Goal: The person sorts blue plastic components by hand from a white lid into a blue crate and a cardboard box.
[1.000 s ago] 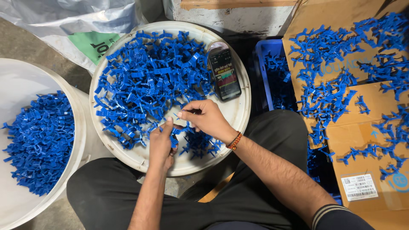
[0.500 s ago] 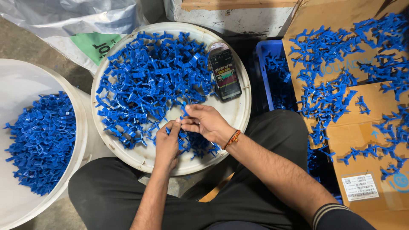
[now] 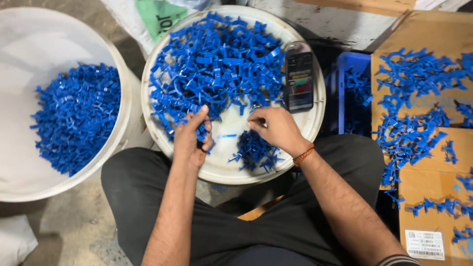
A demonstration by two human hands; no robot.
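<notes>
Two hands have split since half a second ago; left hand now cupped around small blue plastic clips, right hand pinching narrow at the blue clip pile on the round white lid, frame centre; sorting continues.

Can't really see what's in my left hand, my curled fingers cover most of the blue bits. My right hand hides whatever its fingertips pinch. The big bucket runs off the left edge, the cardboard box off the right. Phone screen's too small to make out.
</notes>
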